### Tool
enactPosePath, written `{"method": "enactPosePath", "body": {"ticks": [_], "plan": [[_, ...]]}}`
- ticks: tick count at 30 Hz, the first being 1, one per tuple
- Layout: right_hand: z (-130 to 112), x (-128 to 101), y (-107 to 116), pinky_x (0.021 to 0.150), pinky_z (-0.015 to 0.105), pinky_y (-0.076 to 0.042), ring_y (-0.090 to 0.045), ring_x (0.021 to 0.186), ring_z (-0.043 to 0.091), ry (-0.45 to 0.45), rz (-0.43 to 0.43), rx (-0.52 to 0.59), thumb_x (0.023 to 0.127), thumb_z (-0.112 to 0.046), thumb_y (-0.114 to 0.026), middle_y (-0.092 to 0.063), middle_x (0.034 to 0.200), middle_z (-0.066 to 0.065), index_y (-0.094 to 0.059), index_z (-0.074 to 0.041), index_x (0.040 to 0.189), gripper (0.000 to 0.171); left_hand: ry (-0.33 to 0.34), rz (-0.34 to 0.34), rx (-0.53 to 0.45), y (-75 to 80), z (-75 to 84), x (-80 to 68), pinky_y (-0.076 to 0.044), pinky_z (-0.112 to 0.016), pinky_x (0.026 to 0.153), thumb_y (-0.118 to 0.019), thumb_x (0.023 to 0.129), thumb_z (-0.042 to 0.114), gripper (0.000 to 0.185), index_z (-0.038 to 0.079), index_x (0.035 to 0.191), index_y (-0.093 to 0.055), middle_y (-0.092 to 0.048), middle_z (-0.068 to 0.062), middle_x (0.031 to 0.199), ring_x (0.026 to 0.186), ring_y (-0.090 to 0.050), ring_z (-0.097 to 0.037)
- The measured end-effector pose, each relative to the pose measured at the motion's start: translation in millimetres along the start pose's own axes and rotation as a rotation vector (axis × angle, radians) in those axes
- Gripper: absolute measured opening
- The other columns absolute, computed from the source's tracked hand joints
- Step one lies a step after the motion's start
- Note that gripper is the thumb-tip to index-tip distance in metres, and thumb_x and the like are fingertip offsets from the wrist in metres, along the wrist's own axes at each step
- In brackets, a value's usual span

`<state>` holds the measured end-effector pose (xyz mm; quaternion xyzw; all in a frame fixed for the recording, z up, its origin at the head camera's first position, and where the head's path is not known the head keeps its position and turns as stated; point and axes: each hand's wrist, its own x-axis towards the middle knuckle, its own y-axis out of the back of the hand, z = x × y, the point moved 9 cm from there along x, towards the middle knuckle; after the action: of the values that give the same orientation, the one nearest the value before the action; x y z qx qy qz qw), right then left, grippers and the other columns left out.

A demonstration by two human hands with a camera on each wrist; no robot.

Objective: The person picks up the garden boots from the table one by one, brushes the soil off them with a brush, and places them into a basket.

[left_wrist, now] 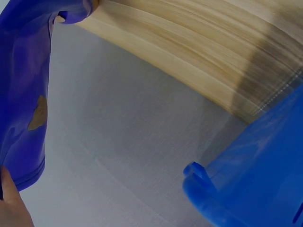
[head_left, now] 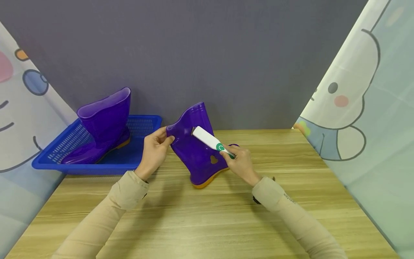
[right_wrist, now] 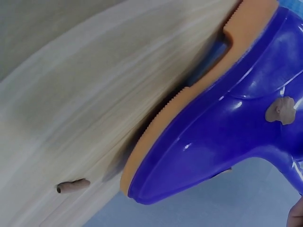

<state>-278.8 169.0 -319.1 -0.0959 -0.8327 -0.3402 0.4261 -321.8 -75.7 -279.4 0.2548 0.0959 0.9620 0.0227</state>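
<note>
Here is the purple boot (head_left: 197, 151), standing tilted on the counter (head_left: 207, 216), heel down on its orange sole and toe lifted off the wood. The left hand (head_left: 154, 151) has its grip pinched on the rim of the shaft, thumb over the edge, holding the boot steady. The right hand (head_left: 239, 163) has its grip wrapped round the green end of a white brush (head_left: 210, 140), whose head reaches up and away from that grip to rest against the upper shaft. Just below the brush, between the 2 hands, 1 brownish smear (head_left: 214, 159) sits on the ankle of the boot, so by my reading the scrubbing is under way but that mark is not yet dealt with. The right wrist view shows a small brown crumb (right_wrist: 72, 186) lying on the counter near the toe. Off beyond the left grip, a 2nd purple boot (head_left: 103, 126) stands in the blue basket (head_left: 142, 124).
</note>
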Motion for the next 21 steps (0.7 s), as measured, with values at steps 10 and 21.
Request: {"method": "enactPosePath", "body": {"ticks": [10,21], "plan": [[-2.2,6.8,25.2,0.047,0.018,-0.04,-0.049,0.053,0.009,-0.089,-0.077,-0.019,0.075,-0.007,-0.074,-0.07,0.082,0.013,-0.069,0.003,0.1,0.028,0.027,0.024,0.006,6.2,-4.2,-0.1,-0.049,-0.012,0.069,-0.057,0.085,-0.004,0.027,-0.005,0.112,-0.061,-0.066,-0.022,0.102,0.076,-0.061,0.003],[-20.3,13.9,27.0,0.045,0.014,-0.037,-0.049,0.053,0.009,0.023,0.046,0.059,0.074,-0.001,-0.073,-0.069,0.076,0.014,-0.068,0.007,0.098,0.026,0.007,-0.005,-0.03,-0.8,5.0,-3.0,-0.05,-0.013,0.071,-0.058,0.084,-0.005,0.029,-0.006,0.113,-0.06,-0.065,-0.025,0.102,0.078,-0.062,0.003]]}}
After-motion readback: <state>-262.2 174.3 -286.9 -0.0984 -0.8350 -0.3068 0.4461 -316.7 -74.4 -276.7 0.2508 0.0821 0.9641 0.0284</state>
